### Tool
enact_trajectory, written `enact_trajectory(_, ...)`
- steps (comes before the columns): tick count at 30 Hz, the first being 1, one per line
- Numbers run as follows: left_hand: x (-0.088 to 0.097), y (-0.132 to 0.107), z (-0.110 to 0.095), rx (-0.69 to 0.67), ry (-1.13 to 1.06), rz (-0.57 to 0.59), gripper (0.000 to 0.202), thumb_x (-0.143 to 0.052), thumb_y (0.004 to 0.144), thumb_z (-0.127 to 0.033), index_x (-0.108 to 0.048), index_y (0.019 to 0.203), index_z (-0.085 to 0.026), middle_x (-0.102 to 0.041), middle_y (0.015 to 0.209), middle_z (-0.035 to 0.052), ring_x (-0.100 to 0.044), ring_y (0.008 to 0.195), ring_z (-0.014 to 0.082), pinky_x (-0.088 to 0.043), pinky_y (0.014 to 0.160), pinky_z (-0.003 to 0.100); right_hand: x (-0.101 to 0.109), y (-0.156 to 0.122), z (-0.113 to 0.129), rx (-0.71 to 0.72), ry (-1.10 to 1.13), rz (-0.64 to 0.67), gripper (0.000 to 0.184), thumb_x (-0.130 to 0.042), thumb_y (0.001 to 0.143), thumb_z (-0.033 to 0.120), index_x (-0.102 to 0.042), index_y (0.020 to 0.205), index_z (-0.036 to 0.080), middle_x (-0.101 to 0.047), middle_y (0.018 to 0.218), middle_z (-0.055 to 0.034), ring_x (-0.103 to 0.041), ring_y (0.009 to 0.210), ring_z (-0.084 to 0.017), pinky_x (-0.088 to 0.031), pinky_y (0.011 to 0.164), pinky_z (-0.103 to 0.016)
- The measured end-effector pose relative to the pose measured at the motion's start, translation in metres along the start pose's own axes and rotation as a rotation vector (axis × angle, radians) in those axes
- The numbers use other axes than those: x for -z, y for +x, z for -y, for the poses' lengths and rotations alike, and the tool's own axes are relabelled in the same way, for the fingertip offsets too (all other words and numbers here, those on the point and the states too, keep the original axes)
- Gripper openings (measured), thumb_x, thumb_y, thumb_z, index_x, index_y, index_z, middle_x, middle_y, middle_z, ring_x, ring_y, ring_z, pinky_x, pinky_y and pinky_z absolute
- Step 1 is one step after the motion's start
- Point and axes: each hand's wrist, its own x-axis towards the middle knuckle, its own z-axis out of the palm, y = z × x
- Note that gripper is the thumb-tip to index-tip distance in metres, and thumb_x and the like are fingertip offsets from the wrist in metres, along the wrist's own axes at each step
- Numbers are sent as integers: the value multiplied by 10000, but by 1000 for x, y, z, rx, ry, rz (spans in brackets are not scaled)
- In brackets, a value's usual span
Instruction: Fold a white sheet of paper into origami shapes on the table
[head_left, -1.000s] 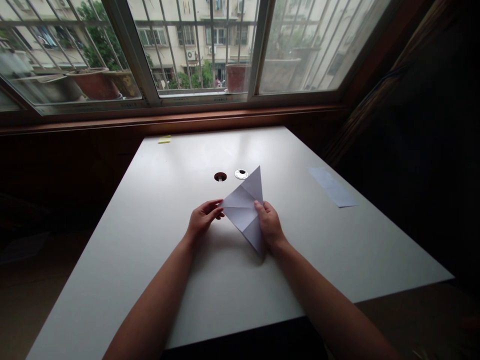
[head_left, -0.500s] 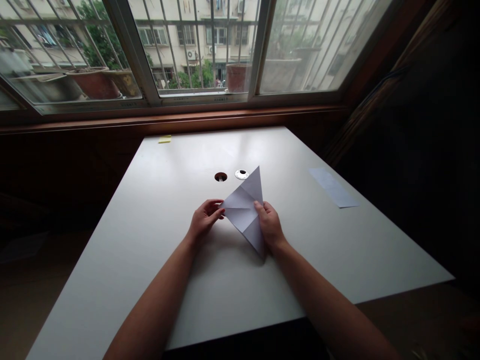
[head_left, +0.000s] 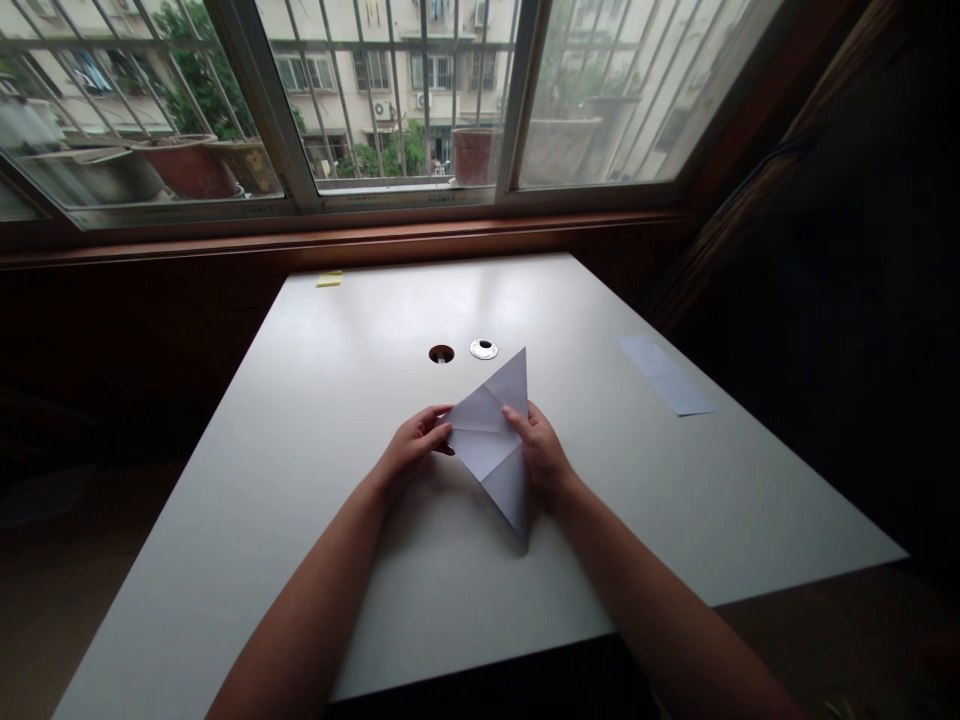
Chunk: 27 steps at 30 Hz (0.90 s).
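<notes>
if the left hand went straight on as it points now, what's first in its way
The folded paper the left hand holds; beyond that, probably the right hand, though depth is unclear.

There are two grips, one folded paper, one table and one silver ring.

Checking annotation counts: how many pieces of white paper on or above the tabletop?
2: the folded paper, held by the left hand and right hand; the flat sheet, lying near the right side of the table. Any underneath would be hidden.
</notes>
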Motion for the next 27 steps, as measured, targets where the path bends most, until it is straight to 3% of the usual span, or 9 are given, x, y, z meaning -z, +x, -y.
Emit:
enact_trajectory(9,-4,-2,-6,13,44,93,555,-705,812,-419,-598,1320,-220,-668,1120,87,-649,838,188,-586,693,295,3,2,-5,27,-93,-76,407,-629,812,549,-579,1085,252,-705,1077,-57,-674,876,-246,-561,752,-372)
enact_trajectory(13,-5,-3,-7,4,84,105,626,-746,778,-377,-563,1359,-228,-682,1075,83,-654,754,164,-585,683,290,5,4,-8,43,-140,-110,431,-612,809,580,-588,1088,254,-707,1074,-54,-672,895,-250,-557,752,-365)
enact_trajectory(27,-3,-1,-2,8,85,97,636,-720,799,-379,-537,1390,-228,-687,1037,73,-651,714,152,-579,670,290,7,5,-9,70,-193,-138,389,-582,828,592,-590,1028,258,-704,1000,-26,-655,878,-225,-538,752,-331)
